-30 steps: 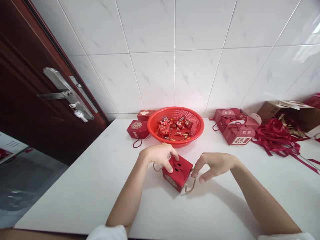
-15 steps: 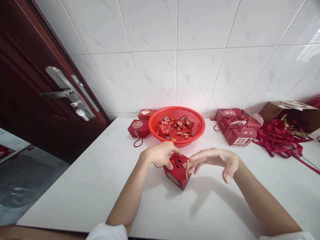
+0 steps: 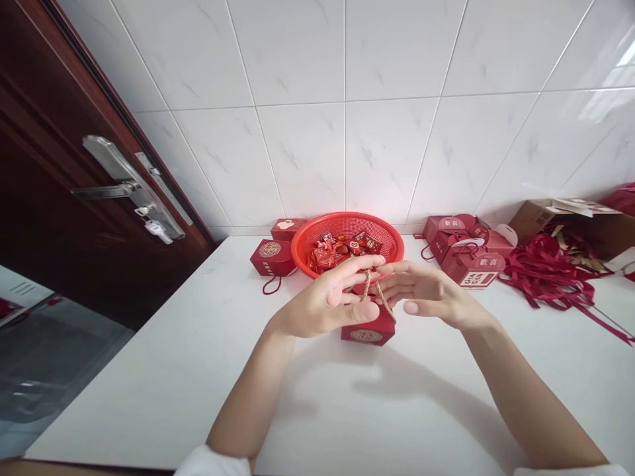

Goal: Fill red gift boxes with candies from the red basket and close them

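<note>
A small red gift box [image 3: 370, 334] with a pale round emblem on its front stands on the white table. Its beige rope handle [image 3: 385, 304] rises above the top, both strands showing between my hands. On the left side, my left hand [image 3: 327, 301] reaches over the box with fingers stretched and thumb apart, its fingertips at the rope. From the right, my right hand [image 3: 431, 294] is also open, fingers extended by the handle and thumb spread. The fingers partly hide the top of the box.
Behind the box is a red plastic basket [image 3: 297, 261] with wrapped candies [image 3: 325, 256]. Two red boxes [image 3: 272, 258] sit left of it. Several handled boxes [image 3: 471, 254], a heap of red ribbon [image 3: 546, 274] and a cardboard box [image 3: 590, 231] lie at right.
The box has turned so its emblem faces me, and sits slightly farther back and right. My left hand has moved from its top to the rope handle, which now stands up between both hands.
</note>
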Tool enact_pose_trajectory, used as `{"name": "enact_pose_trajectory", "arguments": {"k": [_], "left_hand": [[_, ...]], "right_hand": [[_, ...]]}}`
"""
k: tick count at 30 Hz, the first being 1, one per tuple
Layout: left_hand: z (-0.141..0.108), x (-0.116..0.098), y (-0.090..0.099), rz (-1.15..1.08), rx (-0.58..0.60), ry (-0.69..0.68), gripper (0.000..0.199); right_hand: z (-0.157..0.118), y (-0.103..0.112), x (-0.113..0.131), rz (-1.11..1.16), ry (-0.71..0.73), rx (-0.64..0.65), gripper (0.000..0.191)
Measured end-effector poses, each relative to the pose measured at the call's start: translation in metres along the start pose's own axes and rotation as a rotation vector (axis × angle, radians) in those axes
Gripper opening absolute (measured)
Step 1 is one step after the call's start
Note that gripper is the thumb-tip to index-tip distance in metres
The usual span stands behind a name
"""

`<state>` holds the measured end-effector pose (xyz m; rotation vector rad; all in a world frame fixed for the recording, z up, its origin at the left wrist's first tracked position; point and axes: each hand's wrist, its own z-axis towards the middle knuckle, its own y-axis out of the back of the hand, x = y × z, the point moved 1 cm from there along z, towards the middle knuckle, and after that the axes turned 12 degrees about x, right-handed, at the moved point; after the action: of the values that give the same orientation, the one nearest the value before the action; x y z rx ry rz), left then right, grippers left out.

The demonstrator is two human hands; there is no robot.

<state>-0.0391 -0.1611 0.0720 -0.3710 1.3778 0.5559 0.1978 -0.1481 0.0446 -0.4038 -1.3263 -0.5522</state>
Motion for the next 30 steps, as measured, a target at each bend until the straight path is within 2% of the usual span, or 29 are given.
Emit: {"name": "enact_pose_trajectory", "arguments": {"k": [3, 9, 12, 15, 20, 23, 25, 27, 30], "left_hand": [[0.006, 0.008, -0.009, 0.021, 0.034, 0.000, 0.072], [0.016, 0.022, -0.018, 0.006, 0.051, -0.023, 0.079], [0.017, 0.021, -0.019, 0.070, 0.026, -0.032, 0.072], [0.017, 0.018, -0.013, 0.133, -0.035, -0.071, 0.056], [0.023, 0.028, 0.018, 0.240, -0.190, -0.115, 0.031], [0.029, 0.051, 0.045, 0.281, -0.343, -0.029, 0.036], [0.033, 0.067, 0.060, 0.320, -0.416, 0.049, 0.039], [0.036, 0.079, 0.069, 0.376, -0.456, 0.101, 0.037], [0.038, 0.084, 0.071, 0.395, -0.412, 0.130, 0.033]], "right_hand": [[0.006, -0.012, -0.003, -0.064, -0.060, -0.117, 0.043], [0.018, -0.024, -0.015, -0.159, -0.015, -0.414, 0.025], [0.017, -0.022, -0.014, -0.165, 0.036, -0.492, 0.021], [0.009, -0.014, -0.002, -0.182, 0.128, -0.620, 0.018], [-0.023, 0.018, 0.041, -0.347, 0.475, -1.066, 0.009], [-0.054, 0.050, 0.067, -0.392, 0.743, -1.304, 0.011], [-0.076, 0.073, 0.077, -0.488, 0.826, -1.437, 0.011], [-0.097, 0.094, 0.081, -0.599, 0.796, -1.548, 0.009], [-0.123, 0.122, 0.073, -0.647, 0.530, -1.650, 0.014]]}}
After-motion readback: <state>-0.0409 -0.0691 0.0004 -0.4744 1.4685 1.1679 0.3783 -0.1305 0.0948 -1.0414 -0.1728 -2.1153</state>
